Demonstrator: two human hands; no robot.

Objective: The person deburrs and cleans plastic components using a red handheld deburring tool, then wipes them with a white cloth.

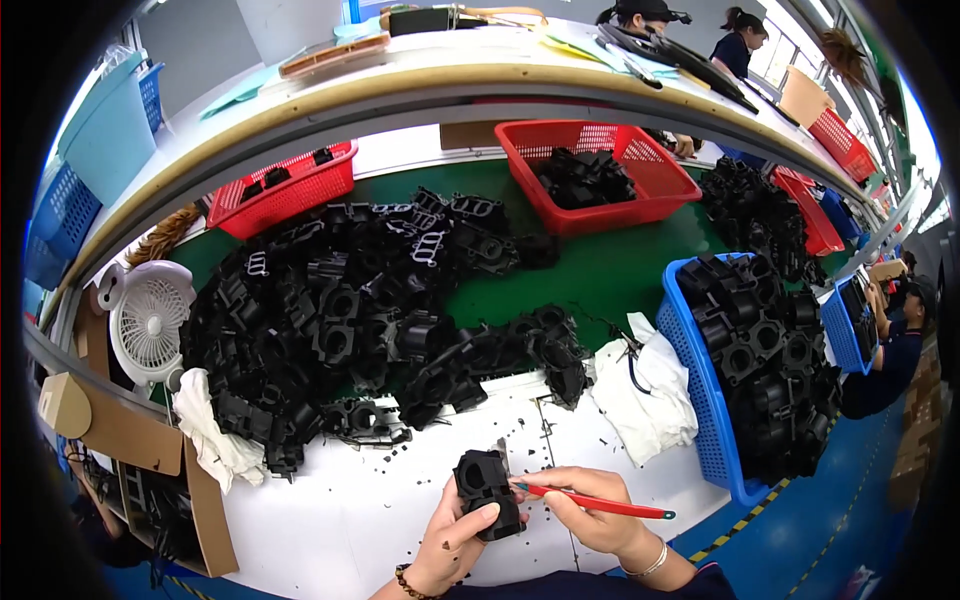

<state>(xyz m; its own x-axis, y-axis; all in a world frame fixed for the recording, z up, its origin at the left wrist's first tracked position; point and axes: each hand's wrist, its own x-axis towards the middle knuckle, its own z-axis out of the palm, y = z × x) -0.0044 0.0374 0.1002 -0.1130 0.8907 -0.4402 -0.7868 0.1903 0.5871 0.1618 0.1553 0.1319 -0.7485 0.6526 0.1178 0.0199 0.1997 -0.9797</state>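
Left hand (452, 545): curled around a black plastic part (487, 492), thumb across its front, fingers shut tight on it.
Right hand (592, 508): closed on a thin red-handled tool (600, 503), held like a pencil, tip touching the right side of the part.
Black plastic part: chunky, with a round hole near the top, held up just above the white table (330, 520), near the front edge, right in the middle between both hands.
Table: dotted with tiny black bits around the hands.
Big pile of black parts (370, 320): just behind the hands, spread over the white table and a green belt (610, 265).
Blue basket (705, 400): on the right, packed full of the same black parts.
White cloth (645, 385): between the pile and the blue basket.
Second white cloth (215, 440): on the left, beside the pile.
Small white fan (150, 320): far left, near the second cloth.
Red baskets (600, 175): farther back on the belt, holding a few black parts.
Other people: seated far back and at the right edge, well apart from the hands.
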